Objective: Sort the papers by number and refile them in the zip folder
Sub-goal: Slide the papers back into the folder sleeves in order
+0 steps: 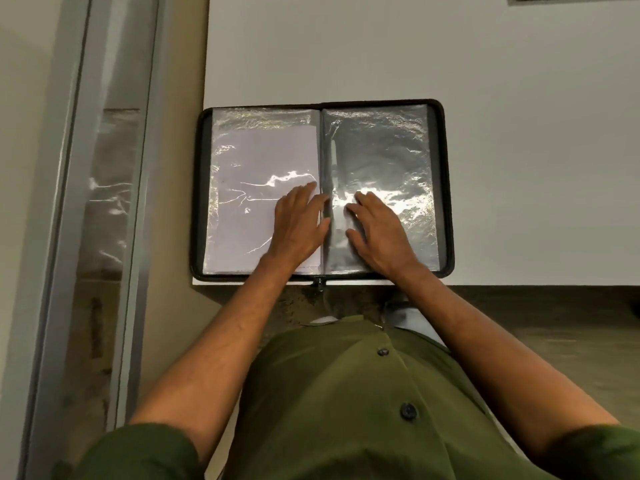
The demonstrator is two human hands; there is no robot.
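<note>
White table [519, 98]: open zip folder [446, 188], no legible writing.

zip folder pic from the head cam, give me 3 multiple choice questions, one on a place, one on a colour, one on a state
1. Where does the zip folder lie?
A. at the table's near left corner
B. on the floor
C. on the lap

2. What colour is the shirt?
A. red
B. green
C. white

3. How is the folder?
A. zipped shut
B. standing upright
C. open flat

Key: 1 A, its edge meets the table's near edge. 2 B, olive green with dark buttons. 3 C, both sleeve pages show, with the left hand and right hand resting on them beside the spine.
</note>
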